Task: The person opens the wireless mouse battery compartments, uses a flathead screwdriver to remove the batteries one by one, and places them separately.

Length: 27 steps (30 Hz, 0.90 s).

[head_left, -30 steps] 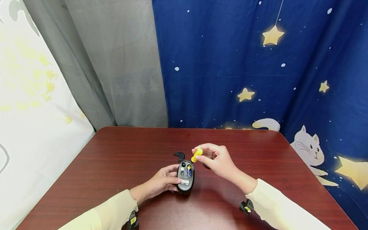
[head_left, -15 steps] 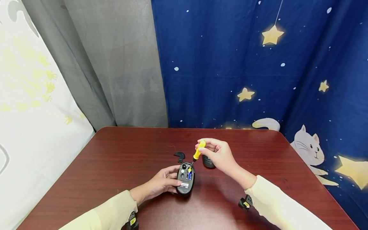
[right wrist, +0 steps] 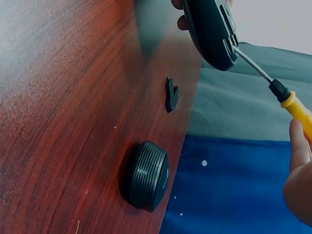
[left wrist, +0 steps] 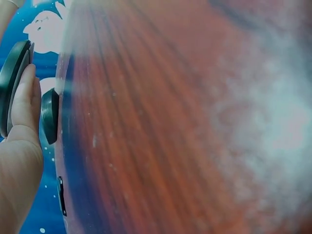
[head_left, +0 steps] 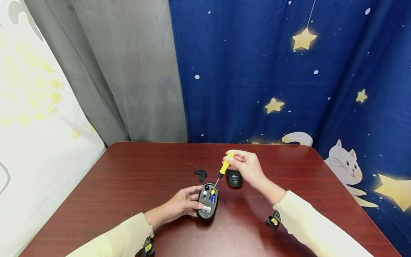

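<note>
My left hand point(head_left: 183, 202) grips a black computer mouse point(head_left: 205, 213) by its left side, underside facing up, raised off the table. In its uncovered slot lies a blue and yellow battery point(head_left: 212, 197). My right hand point(head_left: 248, 166) pinches a screwdriver point(head_left: 226, 165) by its yellow handle. The screwdriver slants down to the left, its metal tip right at the battery's upper end; in the right wrist view the shaft of the screwdriver point(right wrist: 254, 65) meets the slot edge of the mouse point(right wrist: 207, 31). Most of the left fingers are hidden behind the mouse.
A black battery cover point(head_left: 201, 174) lies on the reddish-brown table point(head_left: 144, 171) just beyond the mouse. Right of it stands a rounded black item with ribbed sides point(head_left: 234, 179), close below my right hand. Curtains hang behind the table's far edge.
My right hand has moved up and to the right, tilting the screwdriver so its shaft now shows at the battery. The ribbed black item has come into view. The mouse has shifted slightly nearer.
</note>
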Motion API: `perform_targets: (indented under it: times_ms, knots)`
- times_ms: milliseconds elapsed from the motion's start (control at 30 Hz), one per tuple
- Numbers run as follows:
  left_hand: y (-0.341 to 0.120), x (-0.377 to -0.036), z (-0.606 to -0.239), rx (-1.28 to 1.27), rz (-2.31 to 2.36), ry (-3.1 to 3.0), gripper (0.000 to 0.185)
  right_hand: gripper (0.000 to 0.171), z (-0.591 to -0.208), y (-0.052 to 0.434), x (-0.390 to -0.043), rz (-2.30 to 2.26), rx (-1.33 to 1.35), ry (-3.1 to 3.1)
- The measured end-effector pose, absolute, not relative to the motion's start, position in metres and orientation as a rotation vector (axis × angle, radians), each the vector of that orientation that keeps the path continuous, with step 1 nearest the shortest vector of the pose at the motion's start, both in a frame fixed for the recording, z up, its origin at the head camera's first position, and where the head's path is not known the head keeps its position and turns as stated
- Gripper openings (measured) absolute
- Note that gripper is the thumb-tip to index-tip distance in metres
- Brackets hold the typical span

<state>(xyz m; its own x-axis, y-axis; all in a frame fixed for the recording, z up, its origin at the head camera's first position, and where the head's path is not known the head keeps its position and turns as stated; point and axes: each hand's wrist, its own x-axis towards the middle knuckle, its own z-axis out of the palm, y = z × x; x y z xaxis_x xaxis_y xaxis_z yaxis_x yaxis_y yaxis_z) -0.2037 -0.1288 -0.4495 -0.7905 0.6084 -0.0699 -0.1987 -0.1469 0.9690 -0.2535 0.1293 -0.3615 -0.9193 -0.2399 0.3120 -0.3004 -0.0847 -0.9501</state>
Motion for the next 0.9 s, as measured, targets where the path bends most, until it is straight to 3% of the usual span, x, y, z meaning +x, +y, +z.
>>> perform_targets:
  times_ms: [900]
  knots:
    - [-0.128, -0.2, -0.447, 0.498, 1.957, 1.601, 0.07, 0.022, -0.364, 0.128, -0.269, 2.321, 0.316, -2.212]
